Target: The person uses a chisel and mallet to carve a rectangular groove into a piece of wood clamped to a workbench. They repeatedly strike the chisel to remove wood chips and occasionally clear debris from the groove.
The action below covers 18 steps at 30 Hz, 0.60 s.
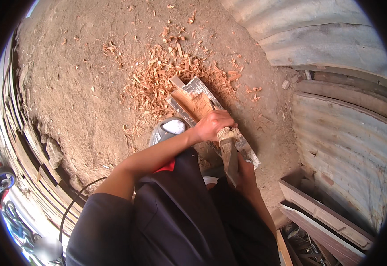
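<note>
A long wooden hand plane (229, 162) lies tilted over the near end of a narrow bench (252, 156) with worn white paint. Pale curled shavings (227, 133) bunch up on the plane close to my left hand (215, 125). That hand is closed, its fingers gripping the plane's far end. My right hand (246, 172) is closed around the side of the plane nearer my body, its fingers partly hidden by the tool. A reddish-brown piece of wood (182, 103) rests lengthwise on the bench; its near part is hidden under my hands and the plane.
Wood shavings (158, 75) cover the dirt ground (82, 88) around the bench's far end. My grey shoe (160, 133) stands against its left side. Corrugated metal sheets (344, 150) form a wall at right, with planks (322, 213) below. Stacked boards (29, 155) line the left.
</note>
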### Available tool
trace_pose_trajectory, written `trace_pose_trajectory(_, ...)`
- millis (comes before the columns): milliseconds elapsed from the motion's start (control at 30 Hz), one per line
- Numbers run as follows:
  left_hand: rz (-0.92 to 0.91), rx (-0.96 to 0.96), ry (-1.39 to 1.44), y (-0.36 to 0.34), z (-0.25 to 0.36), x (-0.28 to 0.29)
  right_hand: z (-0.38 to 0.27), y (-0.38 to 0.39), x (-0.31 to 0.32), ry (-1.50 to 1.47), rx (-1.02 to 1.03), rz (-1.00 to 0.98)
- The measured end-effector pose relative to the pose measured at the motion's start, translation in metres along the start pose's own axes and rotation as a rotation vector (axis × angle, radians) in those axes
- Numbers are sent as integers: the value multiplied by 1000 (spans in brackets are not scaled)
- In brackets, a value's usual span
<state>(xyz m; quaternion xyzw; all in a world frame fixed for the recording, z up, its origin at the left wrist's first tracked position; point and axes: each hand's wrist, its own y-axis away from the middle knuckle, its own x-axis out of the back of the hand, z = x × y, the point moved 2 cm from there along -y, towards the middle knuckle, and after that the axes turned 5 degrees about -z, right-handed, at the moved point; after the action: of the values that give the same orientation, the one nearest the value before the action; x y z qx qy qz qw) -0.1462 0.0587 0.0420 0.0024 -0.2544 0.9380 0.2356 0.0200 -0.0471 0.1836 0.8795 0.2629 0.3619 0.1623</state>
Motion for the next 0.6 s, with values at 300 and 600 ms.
trace_pose_trajectory(300, 26, 6, -33, 8, -5, -5, -27, -4, 10, -180, -153, -28)
trace_pose_trajectory(600, 41, 34, -21, 7, -7, -9, -23, -3, 18, -141, -238, -86)
